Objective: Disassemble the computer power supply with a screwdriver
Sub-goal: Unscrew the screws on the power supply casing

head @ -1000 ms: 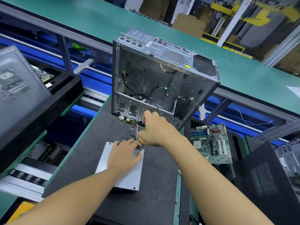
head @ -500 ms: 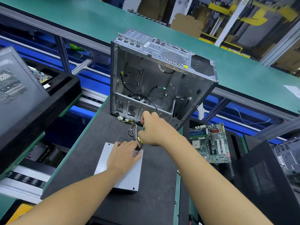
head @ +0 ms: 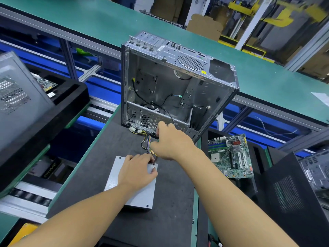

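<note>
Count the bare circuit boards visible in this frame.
2. One motherboard lies right of the work mat; another board shows partly behind the grey case at left. More may be hidden.

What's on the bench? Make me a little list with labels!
power supply: grey box flat on black mat
left hand: rests on power supply
right hand: grips screwdriver, tip at the box's far corner
cables: coloured bundle between box and computer case
computer case: open, upright behind
motherboard: lying to the right

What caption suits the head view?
Left hand rests on the flat grey metal power supply box while right hand holds a yellow-handled screwdriver at its corner.
</note>
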A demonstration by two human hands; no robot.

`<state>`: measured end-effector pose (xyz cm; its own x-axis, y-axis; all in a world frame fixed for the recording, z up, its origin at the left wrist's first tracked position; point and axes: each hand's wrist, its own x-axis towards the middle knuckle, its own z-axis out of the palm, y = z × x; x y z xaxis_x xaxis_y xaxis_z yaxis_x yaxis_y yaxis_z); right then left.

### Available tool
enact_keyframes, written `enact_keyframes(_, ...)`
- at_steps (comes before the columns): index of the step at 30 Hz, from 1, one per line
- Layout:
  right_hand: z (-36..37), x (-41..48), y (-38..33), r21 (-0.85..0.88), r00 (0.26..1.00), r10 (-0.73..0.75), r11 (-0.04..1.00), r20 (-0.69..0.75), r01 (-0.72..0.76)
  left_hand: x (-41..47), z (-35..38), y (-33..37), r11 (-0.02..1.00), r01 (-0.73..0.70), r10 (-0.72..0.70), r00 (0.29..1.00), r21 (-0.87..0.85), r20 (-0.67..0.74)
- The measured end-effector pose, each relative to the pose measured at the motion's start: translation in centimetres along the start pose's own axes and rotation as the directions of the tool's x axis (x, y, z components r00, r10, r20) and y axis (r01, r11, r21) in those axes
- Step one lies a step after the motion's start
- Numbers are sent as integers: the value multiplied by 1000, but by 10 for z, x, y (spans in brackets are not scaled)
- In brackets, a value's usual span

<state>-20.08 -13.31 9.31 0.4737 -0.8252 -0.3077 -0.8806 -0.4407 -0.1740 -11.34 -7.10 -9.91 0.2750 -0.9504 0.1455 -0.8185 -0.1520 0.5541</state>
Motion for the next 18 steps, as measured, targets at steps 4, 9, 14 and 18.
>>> enact_keyframes(4, 3, 1, 1, -28, 997, 12, 1000, -78, -14, 1, 1, -1, 1000, -16, 16, 999, 7, 33)
enact_keyframes(9, -2, 3, 0, 73, 999, -31, 997, 15, 30, 3, 1, -2, 1000, -15, 15, 999, -1, 34)
enact_keyframes(14, 1, 1, -2, 15, 1000, 8, 1000, 6, -8, 1, 0, -1, 1000, -8, 8, 1000, -2, 22)
enact_keyframes(18, 3, 0, 0, -65, 995, 16, 998, -100, -23, 3, 1, -3, 1000, -11, 11, 999, -1, 44)
